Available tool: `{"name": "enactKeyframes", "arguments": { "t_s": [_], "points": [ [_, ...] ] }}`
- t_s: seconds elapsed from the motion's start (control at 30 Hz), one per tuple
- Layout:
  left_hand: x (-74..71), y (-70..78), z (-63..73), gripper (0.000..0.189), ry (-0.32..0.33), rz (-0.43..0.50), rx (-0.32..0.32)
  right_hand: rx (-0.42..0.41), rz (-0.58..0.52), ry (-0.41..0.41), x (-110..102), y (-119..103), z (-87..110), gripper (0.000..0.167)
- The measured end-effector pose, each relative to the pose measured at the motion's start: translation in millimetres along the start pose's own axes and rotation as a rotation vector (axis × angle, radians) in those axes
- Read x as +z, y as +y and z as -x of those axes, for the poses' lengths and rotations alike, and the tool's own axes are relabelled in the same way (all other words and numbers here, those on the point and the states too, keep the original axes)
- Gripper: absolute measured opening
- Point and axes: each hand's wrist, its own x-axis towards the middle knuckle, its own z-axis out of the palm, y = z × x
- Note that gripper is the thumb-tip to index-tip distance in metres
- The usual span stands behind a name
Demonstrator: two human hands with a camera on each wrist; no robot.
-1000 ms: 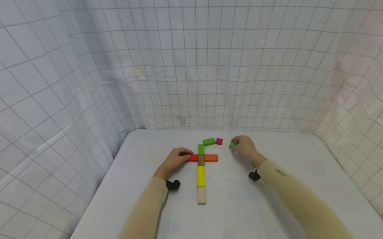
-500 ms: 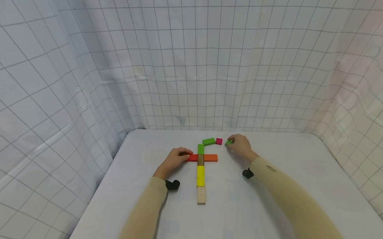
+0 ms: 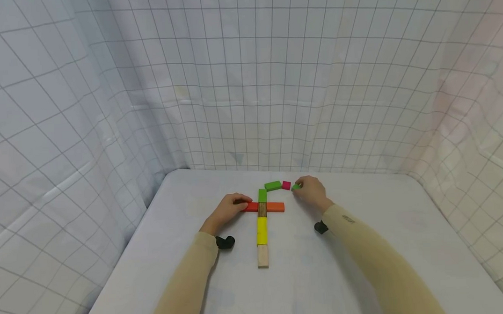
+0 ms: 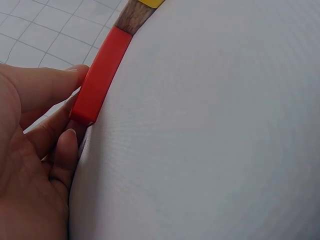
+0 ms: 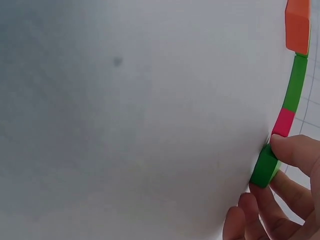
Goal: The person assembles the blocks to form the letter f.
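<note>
My left hand (image 3: 227,208) holds the outer end of a red block (image 4: 102,75), thumb on one side and fingers behind. That block abuts a brown wooden block (image 3: 262,209), with an orange block (image 3: 275,207) opposite. Below the brown piece run a yellow stretch (image 3: 261,230) and a pale wood block (image 3: 262,256); a green block (image 3: 262,195) tops the line. Between thumb and fingers, my right hand (image 3: 313,190) pinches a small green block (image 5: 265,166), just right of a pink block (image 3: 286,185). A longer green block (image 3: 272,186) lies left of the pink one.
The blocks lie on a white-covered table (image 3: 365,245). White sheeting with a grid pattern (image 3: 248,91) hangs at the back and both sides. A dark wrist device (image 3: 225,242) sits at the left cuff, another (image 3: 320,227) at the right.
My right hand has moved left with the small green block, bringing it close to the pink block. The left hand keeps its place at the red block.
</note>
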Motion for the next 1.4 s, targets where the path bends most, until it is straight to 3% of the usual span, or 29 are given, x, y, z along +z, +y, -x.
{"name": "enactKeyframes", "arguments": {
  "t_s": [1.4],
  "points": [
    [1.7, 3.9, 3.2, 0.018, 0.011, 0.028, -0.015, -0.017, 0.057, 0.034, 7.9, -3.0, -1.1, 0.039]
  ]
}}
